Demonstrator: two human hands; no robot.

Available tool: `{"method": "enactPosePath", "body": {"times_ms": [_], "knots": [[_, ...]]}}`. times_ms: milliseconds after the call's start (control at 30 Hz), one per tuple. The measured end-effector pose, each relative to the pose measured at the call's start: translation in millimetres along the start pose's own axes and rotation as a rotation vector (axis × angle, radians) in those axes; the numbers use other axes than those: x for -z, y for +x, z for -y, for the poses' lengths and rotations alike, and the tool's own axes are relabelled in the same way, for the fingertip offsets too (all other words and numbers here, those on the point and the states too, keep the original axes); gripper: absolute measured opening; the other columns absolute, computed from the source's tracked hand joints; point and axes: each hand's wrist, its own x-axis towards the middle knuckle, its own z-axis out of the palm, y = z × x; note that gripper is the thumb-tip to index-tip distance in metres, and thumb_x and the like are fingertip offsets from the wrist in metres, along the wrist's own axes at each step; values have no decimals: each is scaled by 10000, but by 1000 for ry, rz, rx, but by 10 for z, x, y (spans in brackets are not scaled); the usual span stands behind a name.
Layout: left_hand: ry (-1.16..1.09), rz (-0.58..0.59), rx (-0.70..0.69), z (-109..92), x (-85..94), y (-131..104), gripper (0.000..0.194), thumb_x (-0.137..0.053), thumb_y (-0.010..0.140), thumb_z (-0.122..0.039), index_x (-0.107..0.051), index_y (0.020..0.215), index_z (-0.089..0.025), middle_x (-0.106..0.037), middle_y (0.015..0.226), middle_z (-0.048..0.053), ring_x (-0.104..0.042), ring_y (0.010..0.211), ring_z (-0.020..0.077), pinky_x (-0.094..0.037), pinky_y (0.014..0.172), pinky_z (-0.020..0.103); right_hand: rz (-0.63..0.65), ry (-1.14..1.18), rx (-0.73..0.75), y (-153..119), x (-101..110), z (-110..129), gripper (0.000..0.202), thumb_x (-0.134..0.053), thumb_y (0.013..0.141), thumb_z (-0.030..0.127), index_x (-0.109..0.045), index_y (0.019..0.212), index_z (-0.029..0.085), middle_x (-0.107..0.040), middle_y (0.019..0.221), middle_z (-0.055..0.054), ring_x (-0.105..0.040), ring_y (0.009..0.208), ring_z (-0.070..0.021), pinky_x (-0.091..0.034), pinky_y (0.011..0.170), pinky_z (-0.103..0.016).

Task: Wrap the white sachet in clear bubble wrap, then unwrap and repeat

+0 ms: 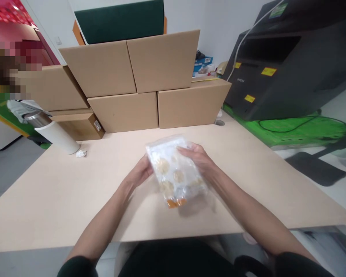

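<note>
A clear plastic bag (174,169) with several round, pale brown pieces inside is held above the middle of the light wooden table (60,192). Its lower end shows an orange strip. My left hand (140,173) grips the bag's left edge, partly hidden behind the plastic. My right hand (198,159) holds the bag's right side, fingers laid over the top of it. Both forearms reach in from the near edge.
Stacked cardboard boxes (141,80) line the back of the table. A white cylinder with a metal top (53,132) lies at the left, a crumpled white scrap (81,153) beside it. A large black machine (291,65) stands to the right on a green surface.
</note>
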Motion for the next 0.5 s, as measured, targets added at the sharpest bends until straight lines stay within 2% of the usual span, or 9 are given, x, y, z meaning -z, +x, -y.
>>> {"method": "enactPosePath", "body": {"times_ms": [67,133,233,300,333,400,467,500], "knots": [[-40,-123,-1,115,-55,95,845,-865,637,-545,-539,1346,-220,-678,1224,136,-659,1098,331,-534,920,431,-80,-20,0,182,-4,-145,459,-874,599,460,-652,894,187,-697,823,-32,-653,729,-193,-536,690,-327],[-59,-276,21,228,-55,228,932,-884,641,-392,-414,1423,-201,-659,1206,139,-681,996,275,-543,889,417,-175,-165,15,365,30,-297,499,-821,640,536,-632,940,186,-690,873,-49,-649,793,-222,-541,739,-363],[39,-469,37,399,28,410,1038,-823,710,-360,-196,1522,-202,-613,1191,142,-675,878,218,-558,829,418,-358,-602,163,571,148,-487,590,-748,701,560,-609,1121,169,-666,1068,-113,-626,979,-282,-515,894,-449],[252,-528,1,496,98,479,980,-750,784,-370,-152,1546,-221,-572,1219,143,-665,878,208,-555,841,433,-395,-891,343,627,250,-572,598,-691,774,518,-584,1241,160,-607,1247,-172,-563,1153,-326,-437,1025,-508],[397,-534,-36,531,129,495,898,-712,817,-374,-202,1541,-228,-549,1250,149,-659,916,217,-548,869,446,-358,-1006,430,630,302,-600,563,-645,823,498,-582,1272,164,-574,1320,-187,-520,1228,-339,-390,1075,-528],[716,-510,-138,568,182,501,662,-646,864,-378,-408,1462,-225,-478,1368,170,-622,1081,266,-512,955,486,-196,-1181,532,601,400,-627,507,-535,910,493,-592,1305,180,-529,1426,-184,-443,1338,-348,-315,1137,-549],[1004,-451,-246,553,235,489,465,-579,905,-388,-573,1333,-206,-372,1510,176,-494,1306,325,-424,1070,529,-1,-1290,512,555,490,-612,581,-475,936,562,-568,1368,183,-484,1504,-169,-389,1410,-350,-280,1166,-551],[1117,-400,-277,527,266,481,430,-541,928,-399,-607,1304,-200,-333,1560,168,-404,1398,341,-360,1124,544,83,-1326,472,535,531,-591,670,-480,919,621,-530,1417,176,-449,1539,-168,-359,1440,-354,-269,1178,-548]]}}
